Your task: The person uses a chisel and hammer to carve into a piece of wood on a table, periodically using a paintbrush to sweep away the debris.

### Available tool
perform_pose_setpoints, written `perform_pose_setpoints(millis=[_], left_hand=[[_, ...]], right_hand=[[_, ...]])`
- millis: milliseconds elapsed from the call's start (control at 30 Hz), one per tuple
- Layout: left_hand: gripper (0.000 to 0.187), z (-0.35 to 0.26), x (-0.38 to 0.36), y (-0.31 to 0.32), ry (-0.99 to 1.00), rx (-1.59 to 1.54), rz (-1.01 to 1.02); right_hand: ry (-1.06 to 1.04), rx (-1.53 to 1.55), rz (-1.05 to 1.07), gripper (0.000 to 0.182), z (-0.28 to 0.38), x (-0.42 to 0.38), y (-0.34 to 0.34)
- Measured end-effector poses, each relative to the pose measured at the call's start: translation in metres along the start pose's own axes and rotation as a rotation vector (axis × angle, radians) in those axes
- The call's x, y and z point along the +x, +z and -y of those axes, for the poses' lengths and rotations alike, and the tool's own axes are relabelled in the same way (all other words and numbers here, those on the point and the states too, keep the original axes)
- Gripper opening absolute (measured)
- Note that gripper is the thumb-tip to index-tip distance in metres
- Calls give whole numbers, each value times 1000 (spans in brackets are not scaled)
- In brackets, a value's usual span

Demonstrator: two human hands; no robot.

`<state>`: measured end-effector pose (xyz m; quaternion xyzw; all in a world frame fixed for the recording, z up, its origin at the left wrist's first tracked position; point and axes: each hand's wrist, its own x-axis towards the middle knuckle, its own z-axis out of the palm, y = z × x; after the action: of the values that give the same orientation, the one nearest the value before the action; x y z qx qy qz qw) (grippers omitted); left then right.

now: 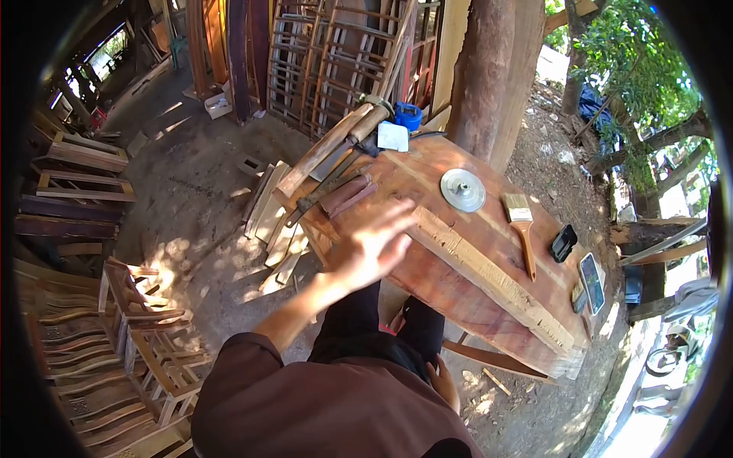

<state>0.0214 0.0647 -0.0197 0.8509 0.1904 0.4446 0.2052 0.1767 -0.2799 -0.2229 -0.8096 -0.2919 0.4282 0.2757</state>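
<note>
Wood strip (496, 278) laid along table (458, 301), left hand (370, 252) raised at its end

A black case (563, 243) is seen opened near the far edge of the table, its contents too dark to be made out. Beyond the piled timber, a blue container (408, 116) is set beside a white pad (393, 137); what is held inside cannot be told.

The left hand is blurred and overexposed, with its fingers spread and its thumb held apart; whether the strip is touched cannot be told. The right hand (444, 382) is partly hidden beside the thigh, so its grip cannot be judged. The outer edges of the view are cut off by a dark round border.

The strip is long, straight, pale and rough, marked by small dark notches. The table is topped with reddish-brown, streaked wood, its outline curved. On it are placed a round metal disc (463, 190) with a raised center, a wooden-handled brush (522, 229) with pale bristles, and a glossy-screened phone (592, 283).
</note>
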Motion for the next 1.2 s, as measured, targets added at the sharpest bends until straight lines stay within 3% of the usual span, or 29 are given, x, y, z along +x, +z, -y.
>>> perform_pose_setpoints(millis=[33,100,200,233,267,300,367,467,667,900,1067,1200], left_hand=[[27,6,7,-15,-15,133,-71],[19,34,33,-51,9,254,-223],[15,98,73,-81,-47,538,-158],[19,127,85,-81,-86,517,-87],[25,143,95,-75,-264,518,9],[25,145,99,-70,-261,518,6],[30,147,108,-59,-561,738,413],[31,165,94,-38,-286,926,321],[29,167,91,-33,-184,921,327],[28,155,82,-25,-57,987,239],[23,131,86,-46,-37,797,188],[18,48,91,-67,18,420,41]], right_hand=[[-48,-92,94,62,13,-2,-14],[-131,-119,89,57,15,3,-30],[-207,-128,182,58,43,7,-52],[-211,-130,186,58,56,9,-56],[-268,-255,200,58,72,9,-61],[-322,-380,210,58,83,10,-64],[-397,-355,184,57,93,12,-64],[-440,-278,167,56,106,-3,-65],[-328,-187,260,55,73,-22,-55],[-346,-90,191,55,73,-30,-53],[-364,-162,175,56,88,-38,-63],[-373,-120,336,56,120,-51,-89]])
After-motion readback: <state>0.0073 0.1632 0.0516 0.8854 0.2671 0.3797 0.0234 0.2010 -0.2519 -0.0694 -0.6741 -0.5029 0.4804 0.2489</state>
